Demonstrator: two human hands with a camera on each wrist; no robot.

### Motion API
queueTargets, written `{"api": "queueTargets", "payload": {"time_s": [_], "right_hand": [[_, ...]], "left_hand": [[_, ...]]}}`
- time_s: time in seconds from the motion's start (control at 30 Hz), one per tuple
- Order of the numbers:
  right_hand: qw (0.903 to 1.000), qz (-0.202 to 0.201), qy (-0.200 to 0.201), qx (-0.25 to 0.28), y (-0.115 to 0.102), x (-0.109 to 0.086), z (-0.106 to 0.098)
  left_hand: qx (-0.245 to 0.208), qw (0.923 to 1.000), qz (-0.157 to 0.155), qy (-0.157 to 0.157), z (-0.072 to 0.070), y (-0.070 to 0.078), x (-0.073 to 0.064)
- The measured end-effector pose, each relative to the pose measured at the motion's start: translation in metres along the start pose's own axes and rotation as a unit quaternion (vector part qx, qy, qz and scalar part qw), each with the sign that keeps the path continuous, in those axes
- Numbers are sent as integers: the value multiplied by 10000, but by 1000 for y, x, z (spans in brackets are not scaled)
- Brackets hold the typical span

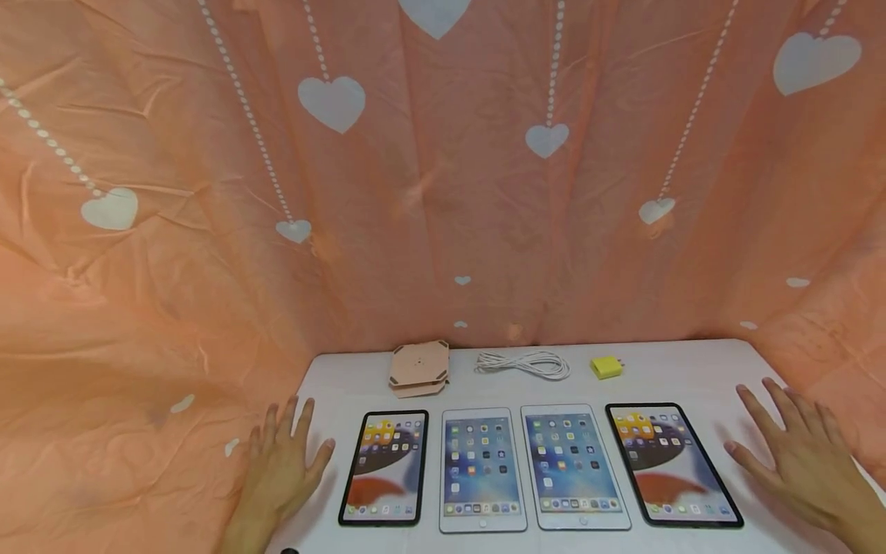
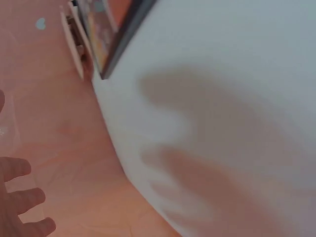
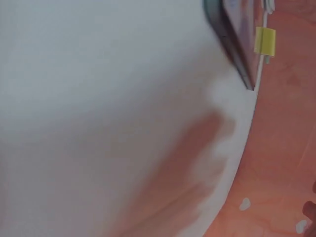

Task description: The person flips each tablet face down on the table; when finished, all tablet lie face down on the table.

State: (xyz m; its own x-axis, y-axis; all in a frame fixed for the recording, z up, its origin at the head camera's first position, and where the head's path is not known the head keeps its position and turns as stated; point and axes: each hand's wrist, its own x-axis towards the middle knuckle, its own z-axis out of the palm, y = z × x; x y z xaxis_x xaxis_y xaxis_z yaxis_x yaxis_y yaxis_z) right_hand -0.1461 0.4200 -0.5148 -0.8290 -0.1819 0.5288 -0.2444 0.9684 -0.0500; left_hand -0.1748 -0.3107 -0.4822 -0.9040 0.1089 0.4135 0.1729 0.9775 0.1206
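Observation:
My left hand (image 1: pixel 280 465), palm down with fingers spread, is at the left edge of the white table, holding nothing. Nearest to it lies a black-framed tablet (image 1: pixel 386 469), screen up. At the opposite side my right hand (image 1: pixel 803 454) is also spread and holds nothing, just right of another black-framed tablet (image 1: pixel 674 465). Between these two lie a white-framed tablet (image 1: pixel 483 469) and a second white-framed tablet (image 1: pixel 576 465), side by side. In the left wrist view, my left fingers (image 2: pixel 24 200) show at the lower left, and blurred hand shadows fall on the tabletop.
Behind the row of tablets are a pink folding stand (image 1: pixel 419 365), a coiled white cable (image 1: pixel 522 363) and a yellow plug adapter (image 1: pixel 606 367). The white table (image 1: pixel 360 385) ends against an orange curtain (image 1: pixel 429 231) with white hearts, which also hangs at both sides.

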Motion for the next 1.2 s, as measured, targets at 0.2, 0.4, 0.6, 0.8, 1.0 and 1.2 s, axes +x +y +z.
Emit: {"api": "queueTargets", "payload": {"time_s": [0.2, 0.4, 0.6, 0.8, 1.0, 1.2], "right_hand": [[9963, -231, 274, 776, -2, 8, -9], [9890, 112, -48, 1474, -9, 18, -23], [9743, 774, -613, 2024, -14, 23, -31], [9455, 1312, -1140, 2755, -8, 28, -38], [9122, 1256, -1410, 3637, 2, 36, -45], [8913, 1166, -1611, 4075, 9, 37, -49]], "left_hand": [[-502, 9986, 103, 147, -12, 5, 8], [-1554, 9877, -129, -67, -29, 24, 20], [-2728, 9612, -311, -286, -34, 49, 30], [-3834, 9204, -195, -745, -30, 67, 39], [-5218, 8444, 57, -1215, -22, 89, 52], [-6307, 7517, 44, -1927, -9, 120, 62]]}}
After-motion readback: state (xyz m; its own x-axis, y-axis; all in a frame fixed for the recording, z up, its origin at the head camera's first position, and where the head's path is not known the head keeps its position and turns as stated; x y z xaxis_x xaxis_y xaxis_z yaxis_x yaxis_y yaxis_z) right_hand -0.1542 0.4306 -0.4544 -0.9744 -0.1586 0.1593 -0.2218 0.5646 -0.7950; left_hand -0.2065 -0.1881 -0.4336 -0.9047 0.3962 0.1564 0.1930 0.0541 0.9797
